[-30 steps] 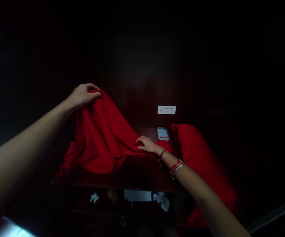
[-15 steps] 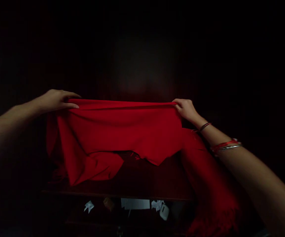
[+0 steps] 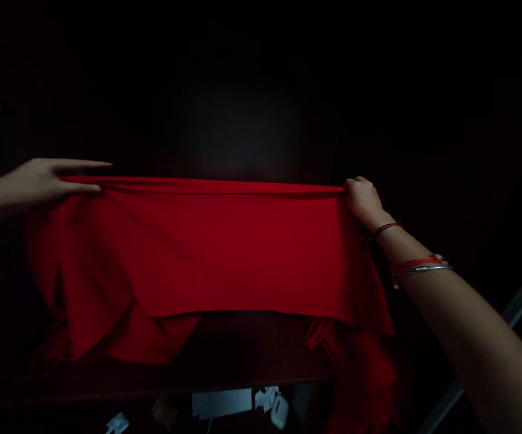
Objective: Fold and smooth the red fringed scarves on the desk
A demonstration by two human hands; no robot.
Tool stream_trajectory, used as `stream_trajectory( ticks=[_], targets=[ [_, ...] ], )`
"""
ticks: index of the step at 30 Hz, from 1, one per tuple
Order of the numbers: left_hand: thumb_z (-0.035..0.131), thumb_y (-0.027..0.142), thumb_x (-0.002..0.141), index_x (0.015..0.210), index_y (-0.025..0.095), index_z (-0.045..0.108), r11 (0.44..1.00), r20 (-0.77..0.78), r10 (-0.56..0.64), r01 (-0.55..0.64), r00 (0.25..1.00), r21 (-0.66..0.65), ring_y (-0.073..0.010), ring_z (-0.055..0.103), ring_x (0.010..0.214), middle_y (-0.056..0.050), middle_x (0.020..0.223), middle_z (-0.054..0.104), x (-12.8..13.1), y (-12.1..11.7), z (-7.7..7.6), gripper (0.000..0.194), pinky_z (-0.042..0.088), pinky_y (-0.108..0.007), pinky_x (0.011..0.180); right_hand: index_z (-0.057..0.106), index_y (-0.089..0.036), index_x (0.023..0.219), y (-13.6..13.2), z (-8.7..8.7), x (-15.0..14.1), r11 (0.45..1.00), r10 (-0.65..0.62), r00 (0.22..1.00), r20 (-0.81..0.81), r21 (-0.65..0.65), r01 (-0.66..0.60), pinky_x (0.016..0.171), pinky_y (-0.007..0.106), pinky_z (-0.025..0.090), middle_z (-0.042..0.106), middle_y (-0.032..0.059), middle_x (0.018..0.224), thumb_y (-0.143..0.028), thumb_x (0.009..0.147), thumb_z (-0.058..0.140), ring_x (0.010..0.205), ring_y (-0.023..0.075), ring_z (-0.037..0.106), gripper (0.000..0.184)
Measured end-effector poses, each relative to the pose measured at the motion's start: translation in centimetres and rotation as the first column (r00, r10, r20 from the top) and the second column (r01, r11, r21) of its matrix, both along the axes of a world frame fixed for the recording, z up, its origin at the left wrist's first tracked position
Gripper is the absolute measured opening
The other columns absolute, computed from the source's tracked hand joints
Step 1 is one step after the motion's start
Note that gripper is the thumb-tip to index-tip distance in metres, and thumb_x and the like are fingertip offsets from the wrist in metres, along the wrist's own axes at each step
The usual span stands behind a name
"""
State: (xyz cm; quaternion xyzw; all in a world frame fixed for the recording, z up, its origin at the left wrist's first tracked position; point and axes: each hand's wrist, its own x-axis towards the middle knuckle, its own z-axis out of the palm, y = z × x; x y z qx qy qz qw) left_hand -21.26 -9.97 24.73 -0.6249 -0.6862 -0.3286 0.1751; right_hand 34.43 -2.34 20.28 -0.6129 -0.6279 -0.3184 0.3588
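Note:
A red scarf (image 3: 243, 253) with fringed ends is stretched sideways between both hands, its top edge taut and the rest hanging down in folds. At its upper left corner is my left hand (image 3: 39, 181), fingers long and straight above the edge, thumb below, with the cloth held in the crook between them. My right hand (image 3: 363, 199) pinches the upper right corner, fingers curled tightly around it. Dark and red bracelets and a silver bangle circle the right wrist and forearm. Fringe (image 3: 369, 398) hangs at the lower right, over the dark wooden surface.
Below the scarf runs the edge of a dark wooden tabletop (image 3: 252, 355). Under that edge lie a white sheet of paper (image 3: 222, 402), crumpled paper (image 3: 266, 398), a small white case (image 3: 279, 411) and another paper scrap (image 3: 117, 423). The surroundings are very dark.
My hands have moved farther apart, the left one leftward and the right one rightward. The scarf is spread wider and hangs flatter, and the view has shifted slightly.

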Motion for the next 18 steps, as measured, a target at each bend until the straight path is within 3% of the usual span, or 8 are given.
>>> stream_trajectory(
  ticks=[3, 5, 7, 9, 13, 16, 17, 18],
  targets=[
    [0.042, 0.058, 0.066, 0.111, 0.033, 0.046, 0.995, 0.006, -0.042, 0.042, 0.999, -0.090, -0.0171, 0.047, 0.093, 0.006, 0.111, 0.049, -2.3, 2.1, -0.7, 0.052, 0.037, -0.026, 0.076, 0.059, -0.012, 0.087, 1.1, -1.2, 0.0, 0.999, -0.014, 0.997, -0.077, -0.041, 0.011, 0.061, 0.028, 0.036, 0.057, 0.0133, 0.081, -0.012, 0.071, 0.035, 0.073, 0.0200, 0.051, 0.028],
    [0.042, 0.055, 0.067, 0.113, 0.028, 0.044, 0.979, -0.037, 0.000, -0.008, 0.999, -0.202, -0.0186, 0.047, 0.095, 0.002, 0.113, 0.048, -3.4, 3.8, -2.0, 0.052, 0.036, -0.028, 0.077, 0.059, -0.012, 0.088, 1.6, -1.9, -0.7, 0.995, 0.054, 0.991, -0.120, -0.081, -0.064, 0.063, 0.027, 0.037, 0.059, 0.0115, 0.080, -0.012, 0.071, 0.037, 0.075, 0.0193, 0.052, 0.028],
    [0.045, 0.047, 0.067, 0.112, 0.022, 0.045, 0.929, -0.122, -0.001, -0.044, 0.992, -0.368, -0.0199, 0.049, 0.091, -0.004, 0.106, 0.053, -3.3, 5.3, -3.9, 0.052, 0.038, -0.028, 0.074, 0.058, -0.013, 0.089, 1.9, -2.4, -1.9, 0.980, 0.156, 0.971, -0.181, -0.097, -0.175, 0.066, 0.025, 0.037, 0.061, 0.0093, 0.083, -0.012, 0.072, 0.037, 0.076, 0.0174, 0.053, 0.027],
    [0.048, 0.036, 0.064, 0.102, 0.017, 0.052, 0.868, -0.250, -0.022, -0.106, 0.968, -0.486, -0.0225, 0.052, 0.082, -0.007, 0.090, 0.058, -1.8, 6.3, -6.4, 0.042, 0.040, -0.030, 0.068, 0.058, -0.014, 0.088, 1.7, -2.6, -3.2, 0.960, 0.242, 0.945, -0.221, -0.090, -0.267, 0.068, 0.024, 0.036, 0.061, 0.0081, 0.085, -0.016, 0.075, 0.037, 0.078, 0.0163, 0.054, 0.025],
    [0.047, 0.028, 0.061, 0.091, 0.011, 0.057, 0.858, -0.330, 0.021, -0.186, 0.944, -0.479, -0.0326, 0.053, 0.080, -0.019, 0.093, 0.054, 3.8, 7.4, -12.6, 0.036, 0.040, -0.039, 0.060, 0.060, -0.014, 0.083, 0.4, -1.7, -5.6, 0.925, 0.352, 0.927, -0.126, -0.101, -0.365, 0.065, 0.024, 0.036, 0.062, 0.0078, 0.080, -0.023, 0.077, 0.038, 0.073, 0.0164, 0.054, 0.024],
    [0.050, 0.032, 0.061, 0.105, 0.018, 0.051, 0.868, -0.266, -0.098, -0.048, 0.959, -0.494, -0.0285, 0.052, 0.088, -0.015, 0.104, 0.052, 9.0, 8.0, -16.7, 0.047, 0.041, -0.035, 0.067, 0.059, -0.015, 0.083, -1.2, -0.4, -6.8, 0.901, 0.422, 0.907, -0.006, -0.108, -0.420, 0.062, 0.023, 0.035, 0.062, 0.0065, 0.077, -0.025, 0.078, 0.039, 0.070, 0.0156, 0.054, 0.024],
    [0.049, 0.037, 0.063, 0.109, 0.022, 0.047, 0.862, -0.222, -0.207, 0.070, 0.953, -0.502, -0.0241, 0.050, 0.093, -0.010, 0.107, 0.051, 10.9, 8.1, -17.7, 0.048, 0.040, -0.031, 0.072, 0.060, -0.015, 0.083, -1.6, 0.0, -7.1, 0.892, 0.443, 0.896, 0.030, -0.112, -0.437, 0.062, 0.023, 0.035, 0.062, 0.0060, 0.077, -0.025, 0.078, 0.039, 0.070, 0.0152, 0.054, 0.024],
    [0.046, 0.039, 0.067, 0.113, 0.022, 0.043, 0.829, -0.120, -0.393, 0.295, 0.912, -0.475, -0.0217, 0.048, 0.098, -0.009, 0.111, 0.049, 12.9, 8.2, -18.4, 0.050, 0.039, -0.029, 0.076, 0.060, -0.016, 0.083, -2.1, 0.3, -7.4, 0.883, 0.462, 0.884, 0.065, -0.119, -0.453, 0.062, 0.023, 0.035, 0.062, 0.0055, 0.077, -0.026, 0.078, 0.039, 0.069, 0.0149, 0.054, 0.023]
  ],
)
